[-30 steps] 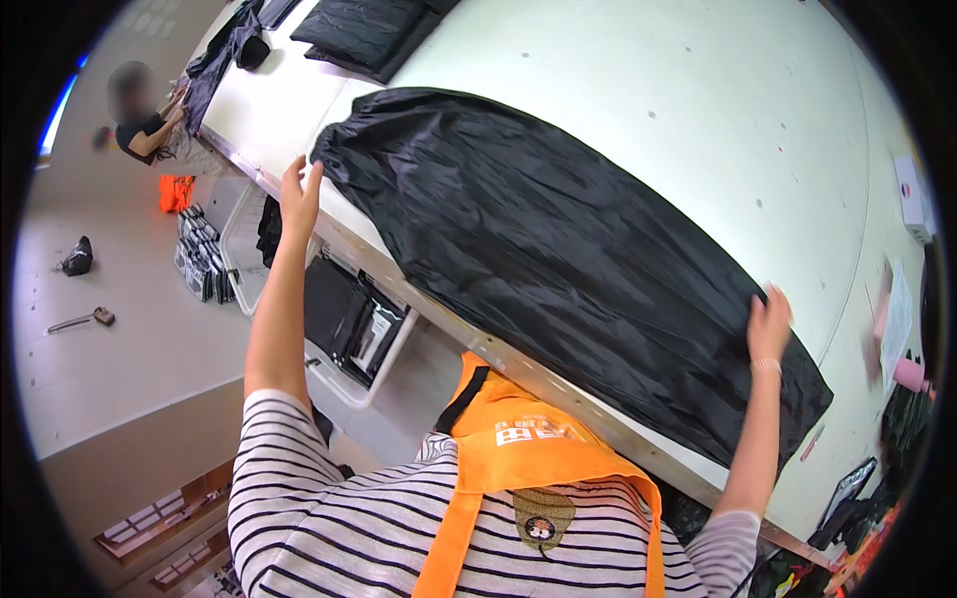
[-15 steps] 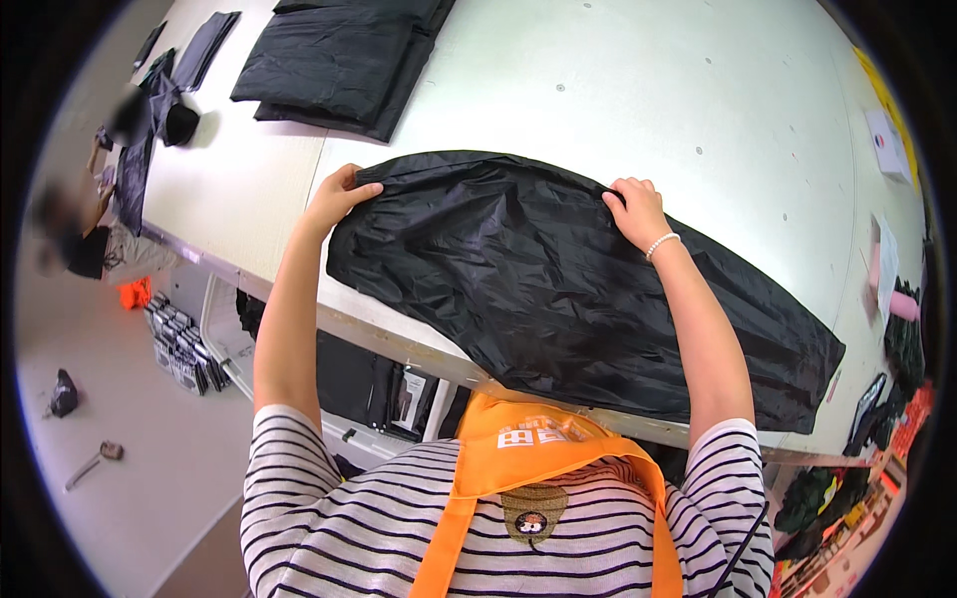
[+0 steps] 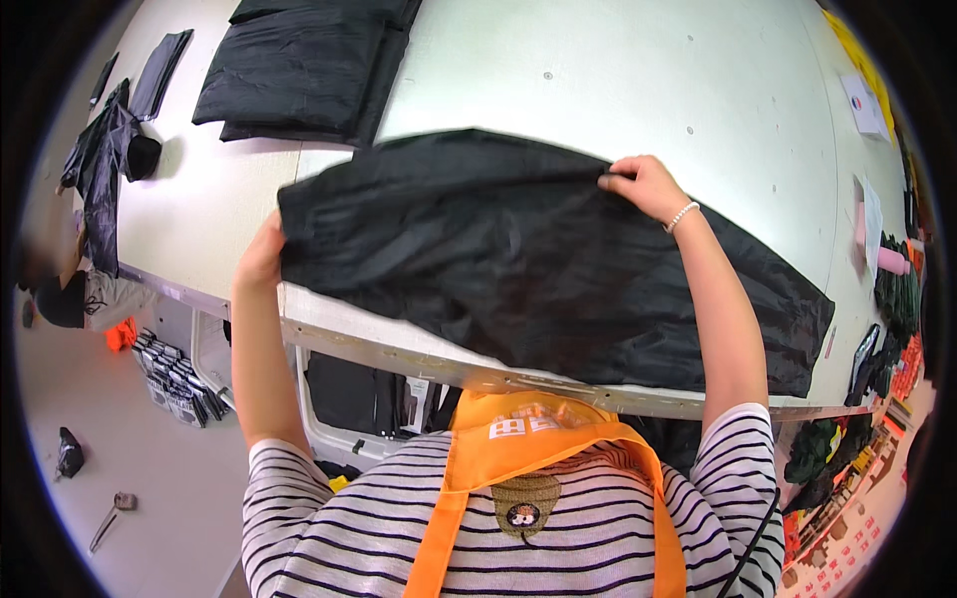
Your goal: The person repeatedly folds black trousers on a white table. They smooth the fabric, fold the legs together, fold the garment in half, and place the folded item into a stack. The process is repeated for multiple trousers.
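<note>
A long black garment point(image 3: 498, 249) of thin, slightly shiny cloth stretches across the white table in front of me. Its left end is narrow and gathered, and its right part lies close to the table's near edge. My left hand point(image 3: 261, 251) grips the left end, its fingers partly hidden by the cloth. At the garment's far edge, right of the middle, my right hand point(image 3: 646, 187) pinches the fabric between thumb and fingers. A white beaded bracelet circles that wrist.
Folded black cloth point(image 3: 299, 70) lies at the far left of the table point(image 3: 588, 60). Beyond it, another person handles dark garments point(image 3: 100, 179). A white box point(image 3: 865, 105) and a pink roll point(image 3: 890, 261) are at the right. Packed goods point(image 3: 174, 374) sit below the left edge.
My left hand has moved left and nearer to me, pulling the garment's left end out and smoothing its creases. The right hand keeps its pinch, shifted slightly up.
</note>
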The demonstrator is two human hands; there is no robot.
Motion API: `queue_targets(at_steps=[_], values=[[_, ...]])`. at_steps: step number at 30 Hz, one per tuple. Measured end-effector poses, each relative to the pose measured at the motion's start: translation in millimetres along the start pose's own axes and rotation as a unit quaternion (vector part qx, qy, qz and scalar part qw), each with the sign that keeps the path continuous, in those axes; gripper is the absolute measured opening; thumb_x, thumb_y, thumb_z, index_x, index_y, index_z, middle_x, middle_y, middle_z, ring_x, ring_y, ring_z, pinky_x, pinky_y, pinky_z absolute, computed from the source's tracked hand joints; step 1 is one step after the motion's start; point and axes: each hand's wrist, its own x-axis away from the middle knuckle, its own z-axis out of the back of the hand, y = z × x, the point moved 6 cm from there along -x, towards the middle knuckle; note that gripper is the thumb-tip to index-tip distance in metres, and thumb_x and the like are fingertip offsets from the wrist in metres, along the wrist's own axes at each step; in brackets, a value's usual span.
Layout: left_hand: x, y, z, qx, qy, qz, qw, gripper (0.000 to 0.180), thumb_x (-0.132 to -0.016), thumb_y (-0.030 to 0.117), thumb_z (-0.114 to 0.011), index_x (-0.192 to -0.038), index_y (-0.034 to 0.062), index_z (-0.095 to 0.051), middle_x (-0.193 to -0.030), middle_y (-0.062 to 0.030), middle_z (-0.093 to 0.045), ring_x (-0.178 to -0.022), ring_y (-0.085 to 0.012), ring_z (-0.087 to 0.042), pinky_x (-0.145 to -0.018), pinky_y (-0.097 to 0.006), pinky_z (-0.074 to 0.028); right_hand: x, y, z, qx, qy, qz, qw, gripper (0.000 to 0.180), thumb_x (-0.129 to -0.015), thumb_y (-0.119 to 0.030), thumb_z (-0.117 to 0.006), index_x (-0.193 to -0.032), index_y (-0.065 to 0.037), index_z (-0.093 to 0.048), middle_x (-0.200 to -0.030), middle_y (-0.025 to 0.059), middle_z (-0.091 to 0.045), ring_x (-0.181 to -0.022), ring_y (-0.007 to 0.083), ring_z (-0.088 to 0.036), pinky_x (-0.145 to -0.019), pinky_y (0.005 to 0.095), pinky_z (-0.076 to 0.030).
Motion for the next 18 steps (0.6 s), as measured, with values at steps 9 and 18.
queue_targets(at_steps=[9,18], values=[[-10,-90,54,-0.08,0.2,0.327,0.92,0.068,-0.089,0.039,-0.06,-0.126,-0.0147,-0.04,-0.118,-0.0215,-0.056,-0.103,-0.0213,-0.059,-0.09,-0.029,-0.048,125,-77,-112,0.281,0.125,0.192,0.932,0.066,-0.078,-0.03,-0.066,-0.135,-0.011,-0.04,-0.144,0.0197,-0.028,-0.133,0.042,-0.024,-0.104,0.0592,-0.022],[-31,-10,-63,-0.725,0.362,-0.172,0.56,0.039,-0.076,0.021,-0.071,-0.108,0.0006,-0.06,-0.098,-0.0152,-0.064,-0.089,-0.029,-0.062,-0.078,-0.037,-0.048,133,-47,-98,0.146,0.191,0.21,0.948,0.046,-0.081,-0.019,-0.061,-0.123,-0.005,-0.051,-0.119,0.0143,-0.052,-0.11,0.0331,-0.048,-0.094,0.043,-0.037]])
